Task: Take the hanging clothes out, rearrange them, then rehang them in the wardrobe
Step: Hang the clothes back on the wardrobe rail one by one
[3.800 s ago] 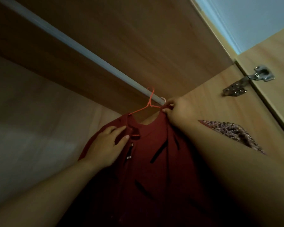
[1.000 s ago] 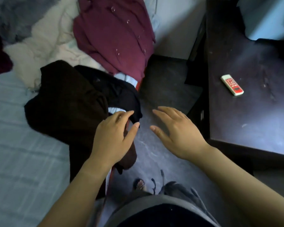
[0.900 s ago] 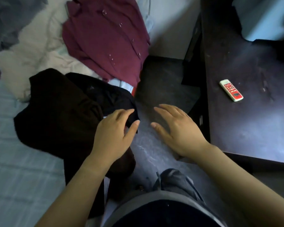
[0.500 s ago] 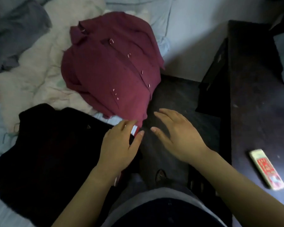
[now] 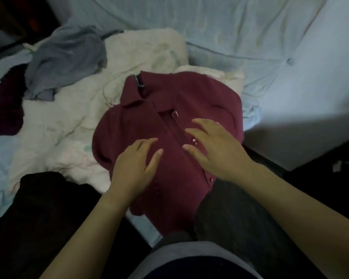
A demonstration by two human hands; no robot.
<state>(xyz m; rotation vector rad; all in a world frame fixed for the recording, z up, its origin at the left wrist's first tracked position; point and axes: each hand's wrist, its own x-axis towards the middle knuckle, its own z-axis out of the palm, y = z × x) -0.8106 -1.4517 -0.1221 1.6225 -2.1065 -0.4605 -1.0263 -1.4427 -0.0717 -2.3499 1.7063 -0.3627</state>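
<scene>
Just over the maroon shirt [image 5: 129, 121], left hand [image 5: 134, 168] and right hand [image 5: 214, 150] spread wide, empty.

Four garments [image 5: 169, 115] [image 5: 65, 57] [image 5: 6, 105] [image 5: 38, 208], one blanket [image 5: 69, 125] — one bed [image 5: 0, 150]

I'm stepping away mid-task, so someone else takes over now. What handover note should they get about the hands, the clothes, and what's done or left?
Hands: left hand and right hand both open, fingers spread over the maroon button-up shirt; contact unclear, neither grips it.
The shirt lies face up on the cream blanket on the bed. A black garment lies nearer left; a grey garment and a dark plum garment further left.
Done: these clothes are out of the wardrobe.
Left: arrange and rehang them; wardrobe not in view.
</scene>
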